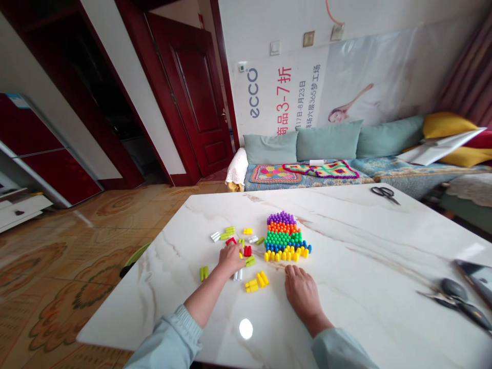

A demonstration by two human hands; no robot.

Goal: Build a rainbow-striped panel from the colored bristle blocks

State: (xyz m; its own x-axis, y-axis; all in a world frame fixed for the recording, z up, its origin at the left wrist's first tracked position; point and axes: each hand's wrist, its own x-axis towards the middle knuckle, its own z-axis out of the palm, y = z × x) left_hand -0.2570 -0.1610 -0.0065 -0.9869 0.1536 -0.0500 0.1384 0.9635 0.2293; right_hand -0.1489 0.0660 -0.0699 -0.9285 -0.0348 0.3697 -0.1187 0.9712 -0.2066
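Observation:
A block of small pegs [286,238] stands on the white marble table [365,266], in rows of purple, orange, green, blue and yellow. Loose pegs lie to its left: lime ones [228,233], a red one [247,250], yellow ones [257,281] and a lime pair [203,272]. My left hand [231,258] rests among them with its fingers curled over the pegs beside the red one; what it grips is hidden. My right hand [302,291] lies flat on the table just below the yellow row, fingers stretched out and holding nothing.
Black scissors [385,193] lie at the far right of the table. Another pair of scissors [453,297] and a phone [478,277] lie at the right edge. A sofa [330,154] stands behind the table, a dark red door [196,92] to the left.

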